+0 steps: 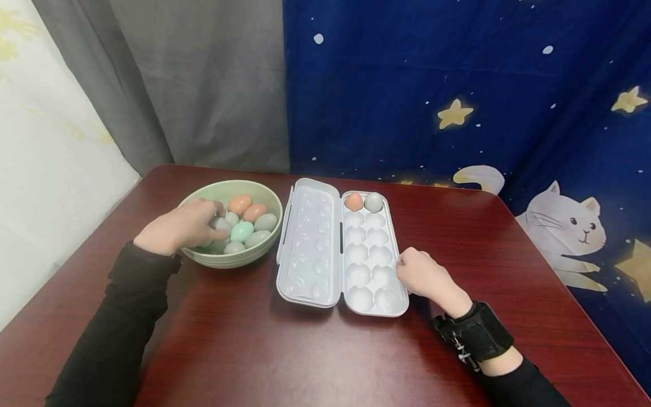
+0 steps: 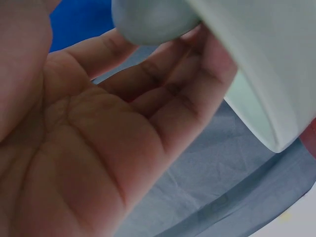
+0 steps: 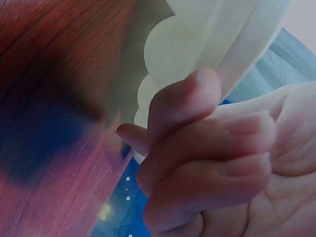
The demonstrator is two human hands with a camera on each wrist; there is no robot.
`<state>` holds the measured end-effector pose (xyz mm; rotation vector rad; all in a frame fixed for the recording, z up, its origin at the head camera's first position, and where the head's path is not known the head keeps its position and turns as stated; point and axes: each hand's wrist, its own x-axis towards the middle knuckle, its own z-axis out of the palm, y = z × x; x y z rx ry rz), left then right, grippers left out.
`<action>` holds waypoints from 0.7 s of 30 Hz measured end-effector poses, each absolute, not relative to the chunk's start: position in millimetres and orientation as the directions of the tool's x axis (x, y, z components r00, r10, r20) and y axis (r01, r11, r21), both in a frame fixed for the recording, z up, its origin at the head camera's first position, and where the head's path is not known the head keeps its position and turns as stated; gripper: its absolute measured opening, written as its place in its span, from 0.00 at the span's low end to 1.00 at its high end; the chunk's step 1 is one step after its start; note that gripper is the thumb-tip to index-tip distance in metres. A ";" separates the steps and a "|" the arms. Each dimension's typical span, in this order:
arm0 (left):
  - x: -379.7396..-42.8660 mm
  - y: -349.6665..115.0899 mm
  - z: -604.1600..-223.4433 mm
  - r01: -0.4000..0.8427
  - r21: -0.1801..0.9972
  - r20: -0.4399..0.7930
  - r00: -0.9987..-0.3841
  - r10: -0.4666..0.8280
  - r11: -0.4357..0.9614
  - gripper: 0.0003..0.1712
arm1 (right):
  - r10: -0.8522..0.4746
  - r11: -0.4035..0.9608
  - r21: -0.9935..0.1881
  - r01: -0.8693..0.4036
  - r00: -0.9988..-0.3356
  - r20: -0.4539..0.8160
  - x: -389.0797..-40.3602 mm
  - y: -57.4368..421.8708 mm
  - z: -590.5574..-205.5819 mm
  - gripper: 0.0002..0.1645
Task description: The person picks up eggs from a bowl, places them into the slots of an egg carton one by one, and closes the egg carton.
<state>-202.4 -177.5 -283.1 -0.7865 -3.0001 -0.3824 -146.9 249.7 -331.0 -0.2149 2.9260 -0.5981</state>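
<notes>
My left hand (image 1: 184, 224) reaches over the near-left rim of a pale green bowl (image 1: 229, 261). Its thumb and fingers are around a pale grey egg (image 1: 221, 225); the left wrist view shows this egg (image 2: 153, 22) by the curled fingers. Orange, mint and grey-green eggs lie in the bowl. To the right, a white egg carton (image 1: 360, 298) lies open, its lid (image 1: 311, 243) folded to the left. An orange egg (image 1: 354, 202) and a grey egg (image 1: 373, 202) sit in its far row. My right hand (image 1: 424, 277) grips the carton's right edge, fingers curled.
All of this stands on a dark red wooden table (image 1: 229, 350). Behind the table hang a grey curtain (image 1: 218, 85) and a blue curtain (image 1: 386, 85) with stars and a cat. A white cloth (image 1: 56, 147) hangs along the left side.
</notes>
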 end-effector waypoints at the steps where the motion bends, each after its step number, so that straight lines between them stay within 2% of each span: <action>1: -202.3 -177.6 -283.2 0.498 0.233 0.103 -0.867 0.488 0.835 0.08 | -0.169 0.910 -0.400 -0.109 -0.979 -0.116 -146.7 249.5 -331.1 0.19; 4: -201.5 -176.7 -282.4 0.520 0.235 0.170 -0.854 0.492 0.821 0.04 | -0.168 0.910 -0.399 -0.109 -0.979 -0.117 -146.3 249.3 -331.0 0.19; 9: -201.3 -174.7 -280.5 0.525 0.222 0.239 -0.846 0.477 0.821 0.05 | -0.174 0.914 -0.388 -0.121 -0.979 -0.106 -147.6 250.1 -331.9 0.19; 13: -201.5 -173.4 -280.6 0.554 0.200 0.305 -0.819 0.486 0.808 0.08 | -0.179 0.914 -0.385 -0.128 -0.979 -0.100 -148.6 250.9 -333.0 0.19; 16: -201.7 -172.7 -281.3 0.571 0.188 0.350 -0.799 0.489 0.799 0.14 | -0.180 0.914 -0.384 -0.130 -0.979 -0.096 -148.9 251.1 -333.4 0.19; 21: -200.7 -171.2 -280.3 0.581 0.194 0.381 -0.787 0.484 0.791 0.16 | -0.180 0.914 -0.384 -0.130 -0.979 -0.097 -149.1 250.8 -333.6 0.19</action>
